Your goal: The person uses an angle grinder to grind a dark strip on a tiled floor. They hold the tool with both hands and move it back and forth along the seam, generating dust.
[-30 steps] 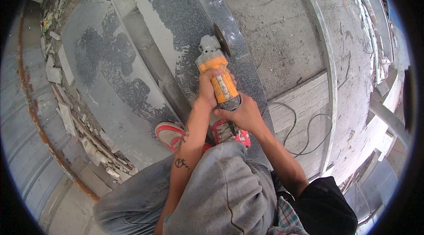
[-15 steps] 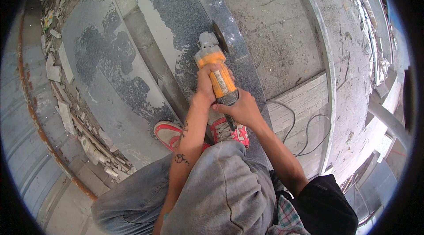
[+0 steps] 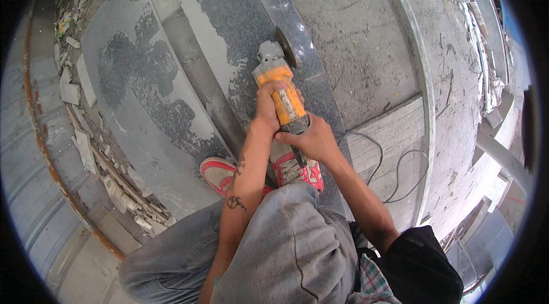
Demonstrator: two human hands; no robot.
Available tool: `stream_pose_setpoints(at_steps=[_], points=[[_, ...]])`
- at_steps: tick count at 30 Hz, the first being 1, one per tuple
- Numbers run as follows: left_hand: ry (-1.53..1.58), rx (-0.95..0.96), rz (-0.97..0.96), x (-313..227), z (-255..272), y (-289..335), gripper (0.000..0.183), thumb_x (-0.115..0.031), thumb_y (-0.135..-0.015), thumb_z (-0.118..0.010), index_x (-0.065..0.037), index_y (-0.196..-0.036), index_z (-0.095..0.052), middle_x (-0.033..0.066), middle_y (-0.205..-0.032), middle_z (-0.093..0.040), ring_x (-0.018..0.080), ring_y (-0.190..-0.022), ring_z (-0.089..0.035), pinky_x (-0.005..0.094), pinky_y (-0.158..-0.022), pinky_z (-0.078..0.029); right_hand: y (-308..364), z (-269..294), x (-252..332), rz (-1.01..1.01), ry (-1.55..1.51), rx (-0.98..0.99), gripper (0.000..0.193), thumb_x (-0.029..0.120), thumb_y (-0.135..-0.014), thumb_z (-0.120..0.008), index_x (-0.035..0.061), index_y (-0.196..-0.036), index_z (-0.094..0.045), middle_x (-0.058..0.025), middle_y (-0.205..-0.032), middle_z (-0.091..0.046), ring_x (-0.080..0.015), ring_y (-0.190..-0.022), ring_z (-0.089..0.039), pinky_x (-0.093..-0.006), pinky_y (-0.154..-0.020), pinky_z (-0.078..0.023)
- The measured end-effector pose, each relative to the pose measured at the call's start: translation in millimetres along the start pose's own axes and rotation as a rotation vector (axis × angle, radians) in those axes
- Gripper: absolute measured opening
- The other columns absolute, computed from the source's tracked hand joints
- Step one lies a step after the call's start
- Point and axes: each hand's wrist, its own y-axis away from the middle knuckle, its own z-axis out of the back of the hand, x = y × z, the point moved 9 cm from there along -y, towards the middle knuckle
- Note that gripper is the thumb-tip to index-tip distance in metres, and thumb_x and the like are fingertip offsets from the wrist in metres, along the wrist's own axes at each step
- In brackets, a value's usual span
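Left hand (image 3: pixel 269 105): forearm rising bare from the lower edge, small dark tattoos on its inner side, wrist straight, fingers curled shut in a wrapped grip. Right hand (image 3: pixel 311 139): forearm entering from the lower right out of a black sleeve, elbow bent, fingers clenched, set just behind and touching the left hand. 2 hands, both closed, knuckles turned upward.

I see an orange and grey angle grinder (image 3: pixel 278 88) on a dark grey speckled stone slab (image 3: pixel 240 12) streaked with pale dust. My shoes (image 3: pixel 297 169) are red and white, my trousers (image 3: pixel 286 252) faded grey.
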Motion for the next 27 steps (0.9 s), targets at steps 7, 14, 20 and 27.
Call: stream_pose_setpoints(at_steps=[7,14,20,27], points=[[-0.001,-0.016,0.020,19.4,0.0,16.5,0.042,-0.029,-0.070,-0.061,-0.001,-0.101,-0.054,0.0151,-0.079,-0.059,0.0294,-0.070,-0.062,0.0430,-0.066,-0.055,24.6,3.3,-3.5,-0.005,-0.077,0.015,0.065,0.042,-0.061,-0.082,-0.0039,-0.102,-0.061,-0.0227,-0.089,-0.068,-0.0368,-0.086,-0.067,-0.0397,-0.079,-0.051],[0.003,0.139,-0.228,-61.2,-56.6,31.9,0.045,-0.032,-0.069,-0.060,0.000,-0.100,-0.052,0.0145,-0.080,-0.058,0.0290,-0.070,-0.060,0.0429,-0.066,-0.053,35.7,43.8,54.1,0.241,-0.038,-0.217,0.063,0.040,-0.068,-0.079,-0.0027,-0.109,-0.058,-0.0205,-0.089,-0.067,-0.0355,-0.085,-0.067,-0.0395,-0.078,-0.051],[-0.104,0.206,-0.489,-141.6,-53.8,42.9,0.052,-0.035,-0.067,-0.063,0.000,-0.104,-0.050,0.0143,-0.087,-0.054,0.0299,-0.080,-0.056,0.0443,-0.073,-0.049,104.2,52.2,-61.6,0.670,0.292,-0.768,0.045,0.020,-0.079,-0.067,0.0034,-0.118,-0.053,-0.0161,-0.110,-0.063,-0.0360,-0.108,-0.059,-0.0484,-0.094,-0.045],[0.078,0.364,-0.577,-184.6,-32.3,50.8,0.058,-0.034,-0.068,-0.068,0.000,-0.110,-0.046,0.0120,-0.092,-0.051,0.0267,-0.085,-0.052,0.0444,-0.083,-0.043,101.2,16.0,-178.0,0.351,0.597,-0.493,0.061,0.027,-0.083,-0.064,0.0042,-0.135,-0.041,-0.0185,-0.148,-0.033,-0.0358,-0.138,-0.029,-0.0550,-0.113,-0.018]])
